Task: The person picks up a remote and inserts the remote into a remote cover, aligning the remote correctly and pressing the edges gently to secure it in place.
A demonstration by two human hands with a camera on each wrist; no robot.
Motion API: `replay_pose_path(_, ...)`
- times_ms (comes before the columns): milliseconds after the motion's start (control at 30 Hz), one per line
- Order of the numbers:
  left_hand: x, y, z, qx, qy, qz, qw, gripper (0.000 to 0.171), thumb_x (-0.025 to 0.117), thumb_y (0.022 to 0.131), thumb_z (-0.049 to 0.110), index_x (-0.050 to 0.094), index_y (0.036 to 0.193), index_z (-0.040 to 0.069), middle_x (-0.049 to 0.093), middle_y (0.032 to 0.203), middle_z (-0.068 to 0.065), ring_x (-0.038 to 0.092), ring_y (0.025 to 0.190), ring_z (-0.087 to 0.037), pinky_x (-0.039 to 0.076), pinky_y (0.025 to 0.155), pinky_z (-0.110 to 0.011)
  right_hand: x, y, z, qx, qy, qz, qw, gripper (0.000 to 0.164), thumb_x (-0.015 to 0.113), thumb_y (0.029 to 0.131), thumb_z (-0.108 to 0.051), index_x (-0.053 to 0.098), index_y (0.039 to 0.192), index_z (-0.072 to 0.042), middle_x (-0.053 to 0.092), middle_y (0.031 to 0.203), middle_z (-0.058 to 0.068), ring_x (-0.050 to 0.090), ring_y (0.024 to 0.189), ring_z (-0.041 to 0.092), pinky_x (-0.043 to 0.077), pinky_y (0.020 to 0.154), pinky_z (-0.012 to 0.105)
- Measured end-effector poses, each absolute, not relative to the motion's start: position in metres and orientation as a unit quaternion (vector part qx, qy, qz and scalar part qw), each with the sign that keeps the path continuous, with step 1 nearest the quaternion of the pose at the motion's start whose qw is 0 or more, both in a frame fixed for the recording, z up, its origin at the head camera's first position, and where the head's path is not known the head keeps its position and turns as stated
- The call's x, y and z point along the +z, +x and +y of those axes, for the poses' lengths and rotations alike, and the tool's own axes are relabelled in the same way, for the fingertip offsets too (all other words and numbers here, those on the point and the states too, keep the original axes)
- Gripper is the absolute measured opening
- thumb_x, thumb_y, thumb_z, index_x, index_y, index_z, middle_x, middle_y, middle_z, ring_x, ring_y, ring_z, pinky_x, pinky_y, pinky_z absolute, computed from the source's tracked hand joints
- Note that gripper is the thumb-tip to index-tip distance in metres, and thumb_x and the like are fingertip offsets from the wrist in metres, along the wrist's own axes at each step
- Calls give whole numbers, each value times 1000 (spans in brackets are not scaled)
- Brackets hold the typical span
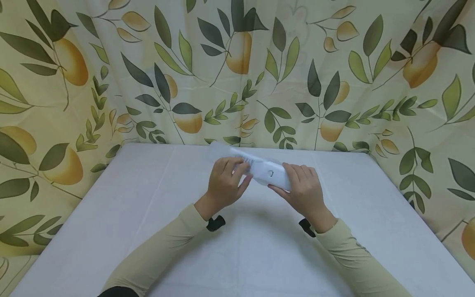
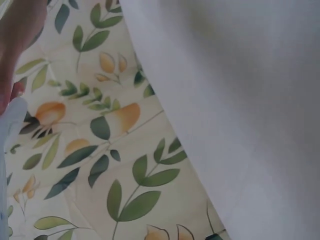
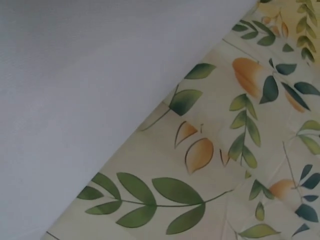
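Above the table, both hands hold a long white object (image 1: 277,173) with a smooth rounded body and a small dark mark; its exact kind is not clear. My right hand (image 1: 307,190) grips the right end, fingers over the top and thumb below. At the other end, my left hand (image 1: 227,181) pinches it with bent fingers. Something pale and see-through, blurred, extends past the left fingers like thin plastic. In the left wrist view, a pale piece of the object (image 2: 12,122) shows at the left edge below part of a hand. The right wrist view shows neither hand.
A white-covered table (image 1: 178,255) spreads beneath the hands. Behind it and along its sides hangs a cloth (image 1: 226,95) printed with leaves and orange fruit. Dark bands sit at both wrists, and a black shape (image 1: 118,291) lies at the bottom edge by the left sleeve.
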State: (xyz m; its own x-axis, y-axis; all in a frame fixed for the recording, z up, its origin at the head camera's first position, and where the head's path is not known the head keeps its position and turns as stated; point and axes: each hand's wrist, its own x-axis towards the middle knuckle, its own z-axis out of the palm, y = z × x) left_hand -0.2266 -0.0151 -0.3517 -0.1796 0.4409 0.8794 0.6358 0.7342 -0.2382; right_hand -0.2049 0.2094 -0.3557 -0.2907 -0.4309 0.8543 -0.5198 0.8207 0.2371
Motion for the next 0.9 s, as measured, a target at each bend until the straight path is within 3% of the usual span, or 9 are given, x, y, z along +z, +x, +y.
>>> replay_pose_path(67, -355, -226, -16, -90, -341, -760, 547, 29, 78, 73, 34, 67, 83, 9, 64, 81, -5, 53, 76, -20, 44, 66, -29, -353, -205, 211, 53, 270, -813, 513, 66, 44, 92, -56, 58, 103, 8, 64, 83, 22, 59, 68, 35, 44, 57, 43)
replay_pose_path(133, -356, -226, -15, -85, -336, -770, 536, 30, 77, 73, 38, 67, 76, 10, 64, 70, -2, 52, 65, -17, 42, 57, -26, -351, -203, 210, 60, 255, -822, 505, 60, 57, 89, -50, 56, 105, 8, 64, 84, 23, 57, 69, 36, 43, 56, 43)
replay_pose_path(267, -355, -224, -9, -107, -335, -793, 497, 30, 75, 76, 39, 68, 71, 10, 61, 57, 2, 49, 50, -11, 39, 48, -21, -349, -201, 203, 66, 262, -830, 488, 63, 82, 68, -31, 54, 107, 9, 62, 86, 23, 55, 68, 35, 45, 57, 42)
replay_pose_path(400, -358, -221, -4, -140, -335, -806, 468, 21, 74, 79, 28, 67, 71, 9, 60, 54, 3, 48, 48, -9, 37, 47, -20, -348, -200, 199, 73, 287, -838, 458, 70, 88, 60, -21, 52, 111, 11, 60, 91, 24, 55, 73, 34, 50, 61, 41)
replay_pose_path(667, -361, -215, 1, -181, -359, -788, 466, 11, 72, 77, 13, 65, 69, 10, 61, 54, 3, 48, 47, -8, 35, 47, -17, -351, -200, 197, 92, 297, -846, 434, 71, 87, 62, -17, 50, 116, 11, 56, 96, 25, 53, 79, 34, 52, 64, 41)
replay_pose_path(833, -362, -216, 1, -158, -390, -773, 474, 9, 72, 77, 14, 66, 71, 10, 61, 54, 5, 46, 47, -7, 35, 47, -17, -354, -200, 197, 114, 299, -846, 427, 59, 70, 84, -33, 49, 117, 11, 54, 96, 26, 51, 80, 35, 49, 64, 41)
replay_pose_path(900, -362, -216, 0, -149, -393, -774, 473, 8, 72, 78, 15, 67, 73, 10, 62, 55, 5, 46, 47, -7, 36, 47, -17, -355, -201, 198, 114, 299, -844, 431, 59, 66, 86, -36, 49, 117, 11, 54, 95, 26, 52, 79, 35, 48, 64, 41)
